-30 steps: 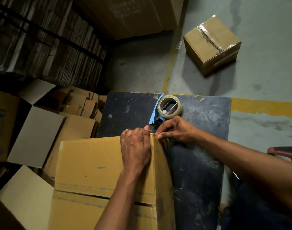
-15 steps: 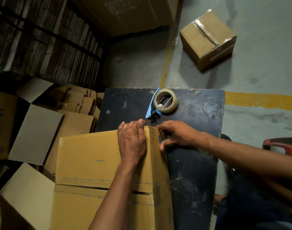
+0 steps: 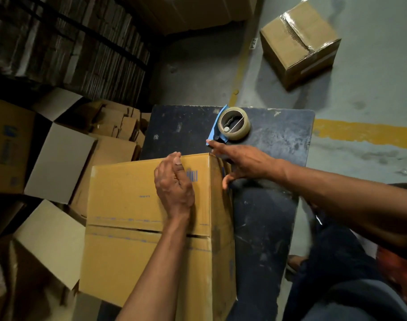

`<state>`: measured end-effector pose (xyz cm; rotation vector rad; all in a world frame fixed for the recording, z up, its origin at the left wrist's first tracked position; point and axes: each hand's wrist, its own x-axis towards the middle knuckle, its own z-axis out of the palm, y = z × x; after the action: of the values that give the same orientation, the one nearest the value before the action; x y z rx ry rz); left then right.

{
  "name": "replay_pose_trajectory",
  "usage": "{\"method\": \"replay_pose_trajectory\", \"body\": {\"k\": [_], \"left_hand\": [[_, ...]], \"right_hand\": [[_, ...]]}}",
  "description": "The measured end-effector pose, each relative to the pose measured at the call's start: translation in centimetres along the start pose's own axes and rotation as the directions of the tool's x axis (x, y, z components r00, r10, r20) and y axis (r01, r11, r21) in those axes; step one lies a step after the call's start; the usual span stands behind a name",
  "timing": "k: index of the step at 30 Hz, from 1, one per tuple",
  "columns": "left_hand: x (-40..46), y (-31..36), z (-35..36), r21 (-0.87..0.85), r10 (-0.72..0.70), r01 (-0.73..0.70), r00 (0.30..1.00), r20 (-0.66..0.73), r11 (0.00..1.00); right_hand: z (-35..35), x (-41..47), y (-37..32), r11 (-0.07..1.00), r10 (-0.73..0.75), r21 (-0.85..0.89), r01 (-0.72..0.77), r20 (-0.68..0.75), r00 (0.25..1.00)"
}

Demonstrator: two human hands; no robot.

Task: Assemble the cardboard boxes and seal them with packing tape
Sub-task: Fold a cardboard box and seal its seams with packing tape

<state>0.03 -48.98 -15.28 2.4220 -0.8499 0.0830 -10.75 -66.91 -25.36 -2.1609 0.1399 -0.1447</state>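
Cardboard box (image 3: 137, 205): yellow-brown, standing on the near left part of the dark table (image 3: 279, 140) and overhanging its left edge; top flaps closed, seam running crosswise under the left forearm. Left hand (image 3: 174, 186): rests on the box top near its far right corner, fingers loosely curled together, knuckles down, fingertips close to the far edge beside a blue barcode; it holds nothing. Right hand (image 3: 242, 161): over the box's far right corner, fingers straight and spread, forefinger reaching toward the tape dispenser (image 3: 230, 126), thumb hanging down the right side of the box. Tape dispenser: blue frame with a clear roll, at the middle of the table's far edge, just beyond the fingertips; whether they touch it cannot be told. Change from half a second ago: the right hand has left the box corner and stretched toward the dispenser; the left has curled and slid back. Room: bare table to the right of the box and along the right edge. Off the table: open boxes (image 3: 59, 158) to the left, a taped box (image 3: 299, 40) on the floor (image 3: 371, 89) beyond.
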Motion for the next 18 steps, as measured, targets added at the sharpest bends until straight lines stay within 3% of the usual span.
{"method": "replay_pose_trajectory", "body": {"k": [4,6,12,18], "left_hand": [[-4.3,-1.4,-1.6,0.053,0.071,-0.073,0.997,0.024,0.996],[-6.2,-1.7,-2.3,0.082,0.099,-0.101,0.995,0.027,0.991],[-11.2,-2.5,-4.9,0.108,0.149,-0.155,0.987,0.067,0.982],[-15.7,-3.9,-8.8,0.061,0.104,-0.109,0.992,0.071,0.992]], "right_hand": [[0.8,-0.9,-2.4,0.984,-0.173,-0.079,0.162,-0.158,0.972],[1.9,-0.6,-3.5,0.965,-0.243,-0.141,0.222,-0.161,0.957],[2.3,0.1,-3.2,0.959,-0.225,-0.209,0.193,-0.141,0.964],[0.1,0.2,-5.9,0.900,-0.275,-0.382,0.212,-0.117,0.954]]}}
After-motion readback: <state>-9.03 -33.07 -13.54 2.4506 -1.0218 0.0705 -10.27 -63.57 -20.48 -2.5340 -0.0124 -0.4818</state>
